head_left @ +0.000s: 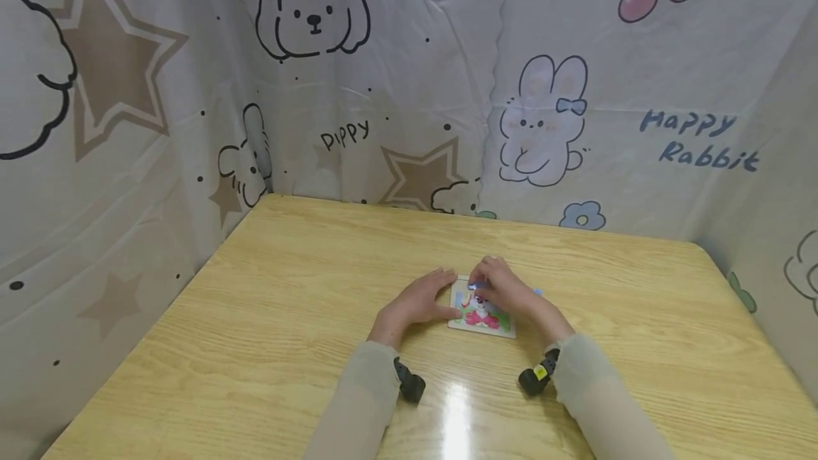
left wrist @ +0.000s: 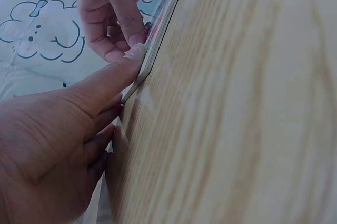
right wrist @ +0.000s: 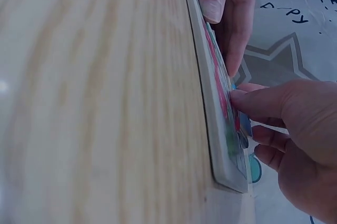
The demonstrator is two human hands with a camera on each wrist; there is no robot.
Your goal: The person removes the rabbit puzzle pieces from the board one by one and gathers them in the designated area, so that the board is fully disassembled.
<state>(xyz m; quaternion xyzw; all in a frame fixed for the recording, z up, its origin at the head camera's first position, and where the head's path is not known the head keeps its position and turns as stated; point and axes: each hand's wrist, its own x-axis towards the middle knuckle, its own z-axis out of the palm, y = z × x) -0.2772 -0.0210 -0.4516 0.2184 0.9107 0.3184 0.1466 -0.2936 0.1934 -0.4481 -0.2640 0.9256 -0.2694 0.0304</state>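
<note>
A small, thin puzzle board (head_left: pixel 482 332) with a pale rim lies flat on the table. It bears a coloured cartoon picture with a white figure, pink and green. My left hand (head_left: pixel 418 300) holds the board's left side, its thumb resting on the near part and its extended fingers at the far corner. Over the upper part of the picture is my right hand (head_left: pixel 508 293), with thumb and fingers curled together. In the right wrist view, a blue puzzle piece (right wrist: pixel 243 123) shows tilted at these fingers. The fingers hide part of it.
The board rests on a light wooden table (head_left: pixel 287 268). A small blue bit (head_left: pixel 537 292) shows just past the right wrist; its shape is mostly hidden. A printed curtain (head_left: pixel 409 91) hangs behind the table and along its sides.
</note>
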